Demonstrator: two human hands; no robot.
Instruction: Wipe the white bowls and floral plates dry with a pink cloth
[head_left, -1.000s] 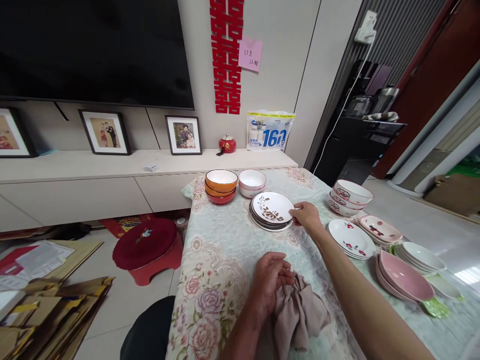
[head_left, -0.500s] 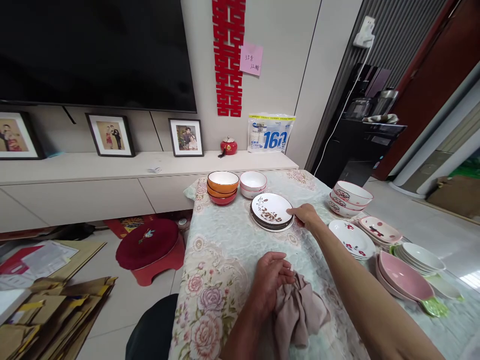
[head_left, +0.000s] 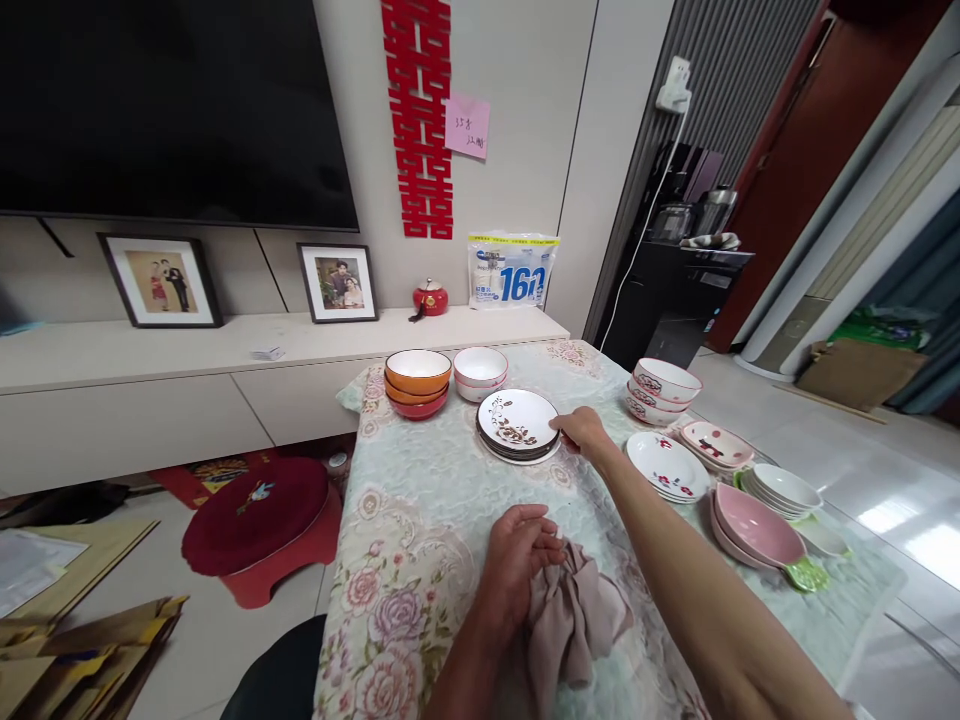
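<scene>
head cam: r. hand (head_left: 581, 432) pinched on brown-floral plate stack (head_left: 516, 420) rim; l. hand (head_left: 514, 560) half-curled at taupe cloth (head_left: 577, 625), grip unclear.

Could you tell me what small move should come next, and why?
I would probably close the right hand a little more firmly on the rim of the brown-flowered plate, because it touches only the right edge, while the plate lies on a stack and the left hand rests away from it, by the cloth.
</scene>
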